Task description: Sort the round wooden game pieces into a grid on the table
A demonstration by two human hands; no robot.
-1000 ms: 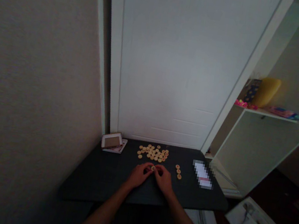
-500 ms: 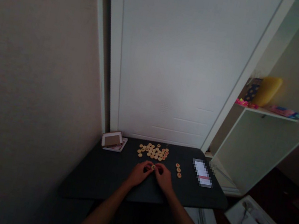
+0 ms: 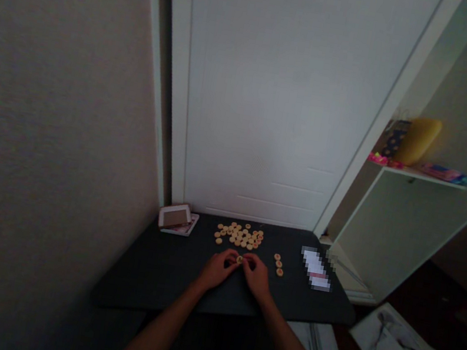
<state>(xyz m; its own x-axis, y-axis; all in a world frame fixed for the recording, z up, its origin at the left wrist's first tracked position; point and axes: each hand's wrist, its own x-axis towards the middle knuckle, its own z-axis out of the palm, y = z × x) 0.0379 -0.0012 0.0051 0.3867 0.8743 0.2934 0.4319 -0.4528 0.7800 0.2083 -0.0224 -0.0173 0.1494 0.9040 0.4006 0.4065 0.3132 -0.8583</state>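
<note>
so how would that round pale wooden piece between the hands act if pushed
The round pale wooden piece looks rigid, so it probably won't bend. Its disc shape suggests it may slide when flat, or roll if on edge.

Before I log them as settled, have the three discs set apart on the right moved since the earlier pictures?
No. The three discs keep their place on the dark table; the whole view merely shifted slightly.

Home room, likely: white panelled door [image 3: 268, 97], shelf [image 3: 423, 176] with yellow item [image 3: 419, 140], small dark table [image 3: 181, 274].
</note>
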